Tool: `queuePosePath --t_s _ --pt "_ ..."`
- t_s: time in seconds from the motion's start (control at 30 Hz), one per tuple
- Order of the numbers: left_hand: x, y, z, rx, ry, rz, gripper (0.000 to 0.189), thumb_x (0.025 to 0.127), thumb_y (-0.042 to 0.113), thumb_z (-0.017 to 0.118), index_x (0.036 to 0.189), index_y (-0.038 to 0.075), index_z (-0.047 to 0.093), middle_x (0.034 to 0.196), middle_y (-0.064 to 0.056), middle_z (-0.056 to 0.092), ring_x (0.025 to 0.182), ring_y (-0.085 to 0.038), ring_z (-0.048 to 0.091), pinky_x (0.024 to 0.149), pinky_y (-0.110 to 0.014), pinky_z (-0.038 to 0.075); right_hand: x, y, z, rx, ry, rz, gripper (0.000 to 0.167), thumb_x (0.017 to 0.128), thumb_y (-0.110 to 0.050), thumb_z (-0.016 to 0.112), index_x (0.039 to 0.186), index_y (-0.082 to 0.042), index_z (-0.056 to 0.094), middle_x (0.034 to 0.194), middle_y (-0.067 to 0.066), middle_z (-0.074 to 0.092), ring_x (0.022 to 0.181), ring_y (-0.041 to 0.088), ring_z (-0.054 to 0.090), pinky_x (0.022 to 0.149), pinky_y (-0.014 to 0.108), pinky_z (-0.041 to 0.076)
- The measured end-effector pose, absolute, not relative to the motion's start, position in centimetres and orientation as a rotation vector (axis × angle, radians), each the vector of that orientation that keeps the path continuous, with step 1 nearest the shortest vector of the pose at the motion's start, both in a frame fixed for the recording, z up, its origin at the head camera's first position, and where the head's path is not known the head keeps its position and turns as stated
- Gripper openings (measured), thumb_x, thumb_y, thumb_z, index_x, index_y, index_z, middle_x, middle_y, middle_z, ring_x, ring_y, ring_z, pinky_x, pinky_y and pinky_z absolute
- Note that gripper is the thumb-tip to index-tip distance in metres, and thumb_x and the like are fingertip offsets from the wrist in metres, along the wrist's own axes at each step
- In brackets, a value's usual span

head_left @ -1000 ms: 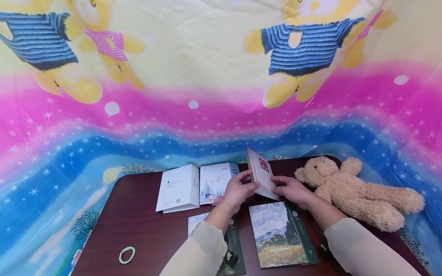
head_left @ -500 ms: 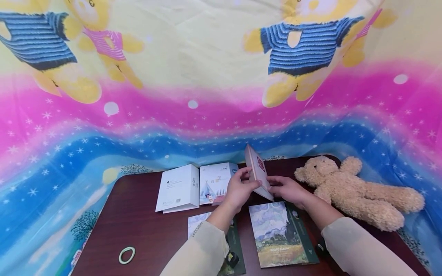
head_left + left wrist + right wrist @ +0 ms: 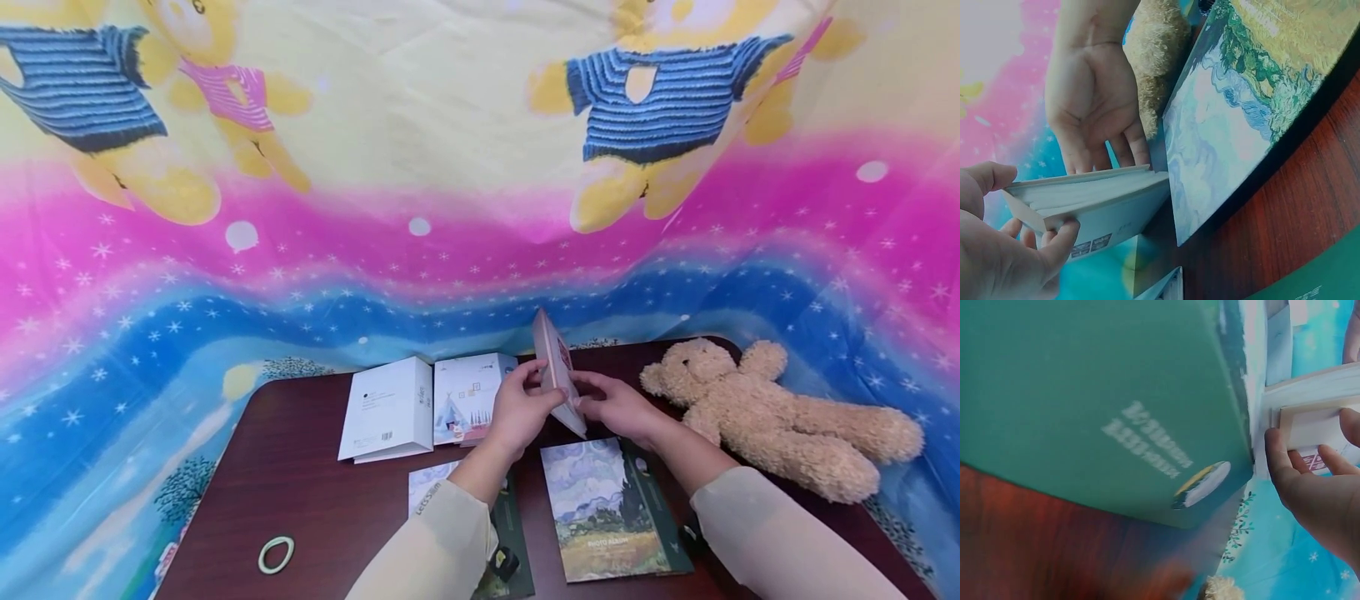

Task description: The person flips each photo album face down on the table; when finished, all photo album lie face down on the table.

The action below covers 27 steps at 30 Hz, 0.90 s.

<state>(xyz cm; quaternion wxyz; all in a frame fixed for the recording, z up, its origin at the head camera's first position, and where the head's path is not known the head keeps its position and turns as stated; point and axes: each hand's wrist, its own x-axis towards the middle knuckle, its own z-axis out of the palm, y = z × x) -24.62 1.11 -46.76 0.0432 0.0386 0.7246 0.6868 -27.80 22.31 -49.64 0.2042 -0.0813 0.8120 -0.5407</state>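
A white hardcover book with a red seal-like print stands tilted above the back of the table, nearly edge-on to the head view. My left hand grips it at the spine, thumb on one cover and fingers on the other. My right hand has its fingers resting against the printed cover, by the free edge. The left wrist view shows the book's white pages fanned slightly apart and my right palm turned toward the camera. In the right wrist view, fingers of the right hand partly hide the red print.
A photo album with a painted landscape lies in front. Another green-edged album is partly under the left forearm. Two white folders lean at the back left. A teddy bear lies right; a pale green ring lies front left.
The book has turned more edge-on, its printed cover facing further right. My right hand has shifted slightly left and up with it, while the left hand keeps its grip.
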Motion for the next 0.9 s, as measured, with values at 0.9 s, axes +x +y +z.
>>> queuePosePath --t_s 0.9 --pt "-23.8 2.2 -45.6 0.118 2.220 2.095 0.058 0.087 0.026 0.083 0.141 0.019 0.064 0.129 -0.005 0.065 0.105 -0.017 0.066 0.089 -0.042 0.059 -29.5 20.8 -45.6 -0.243 2.233 -1.682 0.066 0.109 -0.043 0.050 0.166 -0.039 0.018 0.163 0.018 0.032 0.142 0.041 0.046 0.094 0.048 0.057"
